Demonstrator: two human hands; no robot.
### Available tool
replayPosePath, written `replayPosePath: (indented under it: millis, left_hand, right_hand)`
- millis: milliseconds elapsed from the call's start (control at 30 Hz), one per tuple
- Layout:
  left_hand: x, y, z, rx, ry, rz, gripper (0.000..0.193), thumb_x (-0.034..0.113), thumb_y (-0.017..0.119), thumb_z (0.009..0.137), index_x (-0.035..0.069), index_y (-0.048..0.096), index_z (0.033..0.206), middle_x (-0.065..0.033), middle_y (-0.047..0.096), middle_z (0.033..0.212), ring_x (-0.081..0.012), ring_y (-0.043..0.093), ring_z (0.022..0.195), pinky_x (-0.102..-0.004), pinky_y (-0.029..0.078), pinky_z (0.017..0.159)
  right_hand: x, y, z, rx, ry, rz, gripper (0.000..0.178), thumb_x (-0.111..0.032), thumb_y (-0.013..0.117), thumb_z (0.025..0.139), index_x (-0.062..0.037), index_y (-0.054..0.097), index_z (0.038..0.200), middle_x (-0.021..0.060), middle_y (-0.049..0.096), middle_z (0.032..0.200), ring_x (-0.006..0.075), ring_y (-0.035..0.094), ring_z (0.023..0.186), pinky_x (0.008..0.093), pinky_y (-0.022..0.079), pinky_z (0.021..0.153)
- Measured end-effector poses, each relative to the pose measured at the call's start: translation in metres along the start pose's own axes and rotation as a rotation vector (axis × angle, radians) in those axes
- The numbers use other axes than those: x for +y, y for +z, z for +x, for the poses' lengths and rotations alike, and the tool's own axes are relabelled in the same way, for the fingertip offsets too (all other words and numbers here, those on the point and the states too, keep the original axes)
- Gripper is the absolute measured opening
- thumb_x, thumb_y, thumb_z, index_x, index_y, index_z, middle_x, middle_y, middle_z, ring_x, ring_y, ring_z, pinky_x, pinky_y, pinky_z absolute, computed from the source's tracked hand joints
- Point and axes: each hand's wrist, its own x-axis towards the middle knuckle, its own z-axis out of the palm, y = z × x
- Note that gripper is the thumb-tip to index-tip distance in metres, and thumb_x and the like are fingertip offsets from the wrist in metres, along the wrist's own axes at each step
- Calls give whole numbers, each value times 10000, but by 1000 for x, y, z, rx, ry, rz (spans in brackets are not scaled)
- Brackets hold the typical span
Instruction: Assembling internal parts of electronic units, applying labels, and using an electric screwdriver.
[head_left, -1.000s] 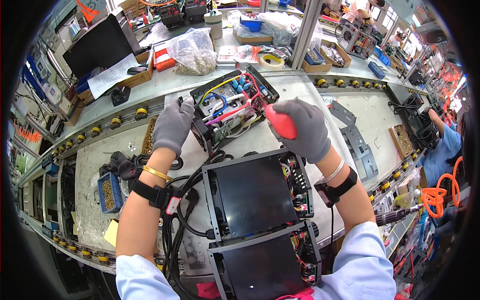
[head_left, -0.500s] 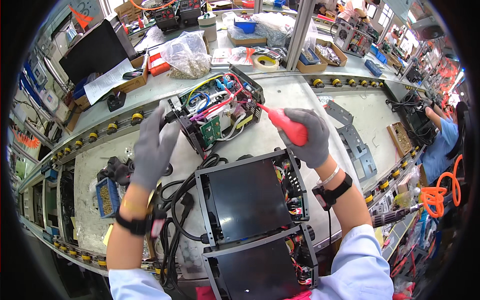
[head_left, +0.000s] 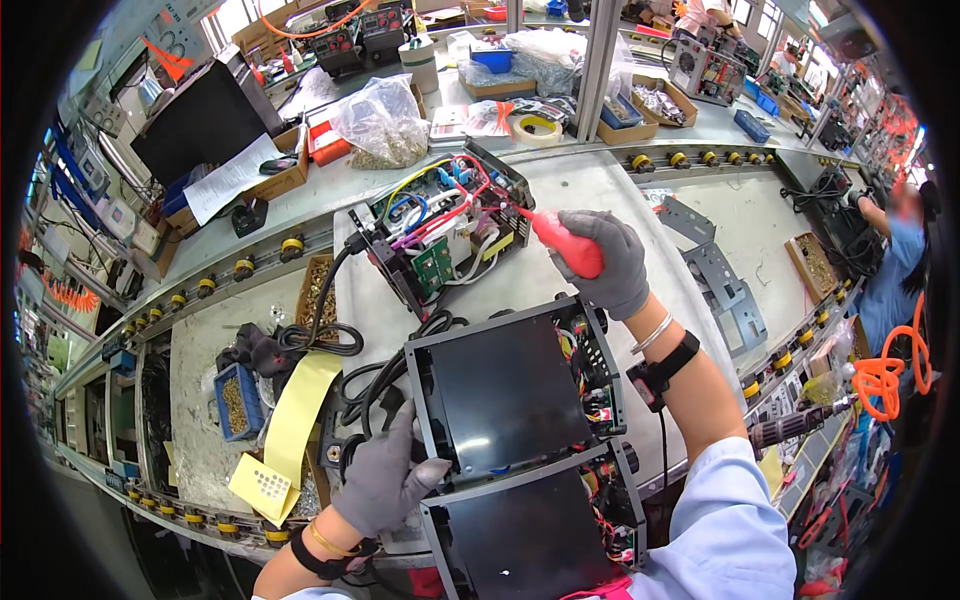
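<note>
My right hand [head_left: 605, 262], in a grey glove, is closed around the red handle of a screwdriver [head_left: 560, 240]. The tool's tip meets the right end of an opened electrical unit [head_left: 432, 262], full of coloured wires and a green circuit board. My left hand [head_left: 388, 478], also gloved, is at the left edge of a black-topped unit [head_left: 500, 395], next to a bundle of black cables [head_left: 372, 385]. Its index finger stretches up and its thumb points right; nothing shows in its grasp. A second black-topped unit [head_left: 530, 530] lies nearer to me.
A yellow perforated sheet [head_left: 300, 425] and a blue bin of small parts [head_left: 238, 402] lie on the left. Grey metal plates [head_left: 728, 295] are on the right, near a power driver [head_left: 800, 425]. Rollers [head_left: 243, 268] line the conveyor edge; a co-worker [head_left: 893, 260] stands far right.
My left hand has moved from beside the opened unit down toward me, to the cables by the black-topped unit. My right hand keeps the screwdriver at the same end of the opened unit.
</note>
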Motion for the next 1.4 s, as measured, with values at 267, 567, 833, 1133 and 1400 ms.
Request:
replayPosePath:
  millis: [267,567,833,1133,1400]
  left_hand:
    - [13,3,5,-138,-257,-60,904,562,465,909,-86,135,1446,-130,627,623,-334,631,581,-397,470,535]
    - [14,-12,37,-34,-376,-980,743,387,601,884,30,269,1444,-98,637,1016,-162,621,670,-246,498,625]
    - [38,-23,70,133,-394,-846,508,337,652,871,35,479,1240,-6,537,758,-52,445,514,-208,354,427]
    - [35,-2,61,209,-270,-722,387,215,596,899,26,512,1226,-23,568,879,-69,500,736,-224,426,624]
    - [53,-4,64,237,-316,-777,350,155,549,929,14,495,1245,11,542,889,-36,467,680,-184,380,555]
  right_hand:
    - [-2,-12,-3,-18,40,24,426,-110,802,681,-85,561,1032,103,673,943,292,660,809,372,545,698]
    - [-55,-112,3,234,287,83,467,-55,747,735,-48,526,1147,112,645,1033,208,633,947,342,502,858]
    - [-112,-173,-1,355,227,188,492,-83,707,762,-8,464,1184,176,612,1072,261,622,964,389,511,868]
    - [-118,-166,-29,231,17,-85,536,-82,808,661,-36,504,1100,157,671,944,260,648,752,358,514,688]
    - [-108,-144,-48,156,32,-3,516,-151,844,664,-66,539,1071,154,673,978,254,645,701,340,517,592]
